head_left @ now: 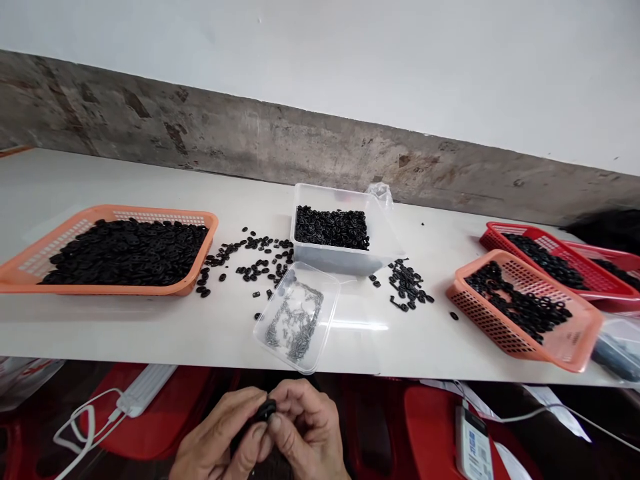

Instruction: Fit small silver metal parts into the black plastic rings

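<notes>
Below the table's front edge, my left hand (225, 433) and my right hand (307, 427) meet, fingers closed in a pinch. Between their fingertips is a small black oval plastic piece (265, 409), partly covered by the thumbs. Just beyond my hands, a shallow clear plastic lid (327, 320) holds many tiny metal pieces (300, 333). Behind it stands a translucent white bin (345, 260) with small black parts (333, 228). Loose black oval pieces (255, 268) lie left of the bin, and another pile (409, 283) lies on its right.
An orange basket (203, 257) full of black ovals stands at left. At right are a smaller orange basket (575, 340) and red baskets (545, 238) with black parts. Red stools (145, 427), a white power strip (145, 390) and a cabled device (473, 443) are below the table.
</notes>
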Action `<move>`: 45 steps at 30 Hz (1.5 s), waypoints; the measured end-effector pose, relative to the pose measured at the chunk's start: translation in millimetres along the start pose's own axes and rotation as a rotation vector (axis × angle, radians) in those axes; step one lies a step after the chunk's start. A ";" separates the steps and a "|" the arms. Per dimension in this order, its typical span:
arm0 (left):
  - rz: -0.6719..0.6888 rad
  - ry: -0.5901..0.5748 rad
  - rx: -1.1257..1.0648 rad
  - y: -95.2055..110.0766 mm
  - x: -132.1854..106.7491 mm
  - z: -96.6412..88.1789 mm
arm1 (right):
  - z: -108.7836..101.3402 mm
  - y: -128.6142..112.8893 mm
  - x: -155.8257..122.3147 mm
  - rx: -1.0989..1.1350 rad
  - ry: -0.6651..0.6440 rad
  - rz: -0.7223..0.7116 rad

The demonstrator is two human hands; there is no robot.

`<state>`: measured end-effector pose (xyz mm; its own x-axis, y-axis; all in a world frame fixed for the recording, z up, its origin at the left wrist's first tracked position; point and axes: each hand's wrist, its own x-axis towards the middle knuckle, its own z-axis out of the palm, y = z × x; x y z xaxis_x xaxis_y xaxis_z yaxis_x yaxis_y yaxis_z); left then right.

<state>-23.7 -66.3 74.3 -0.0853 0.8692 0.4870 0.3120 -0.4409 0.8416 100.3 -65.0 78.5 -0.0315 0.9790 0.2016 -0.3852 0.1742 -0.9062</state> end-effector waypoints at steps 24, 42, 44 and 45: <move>-0.162 -0.465 -0.146 -4.5 3.3 -16.1 | -10.4 -17.5 -6.1 -0.838 -0.181 -0.081; -0.181 -0.612 -0.040 10.9 15.8 -19.2 | -20.8 -42.2 3.3 -0.857 -0.457 0.072; -0.129 -0.655 -0.028 9.1 15.7 -19.0 | -22.1 -38.3 2.7 -0.743 -0.451 0.074; -0.096 -0.676 -0.014 8.0 16.0 -19.6 | -22.7 -36.6 2.5 -0.699 -0.442 0.065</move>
<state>-41.1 -60.4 93.4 0.4992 0.8514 0.1608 0.3200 -0.3536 0.8790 135.2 -66.5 103.7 -0.4497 0.8827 0.1361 0.2877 0.2874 -0.9136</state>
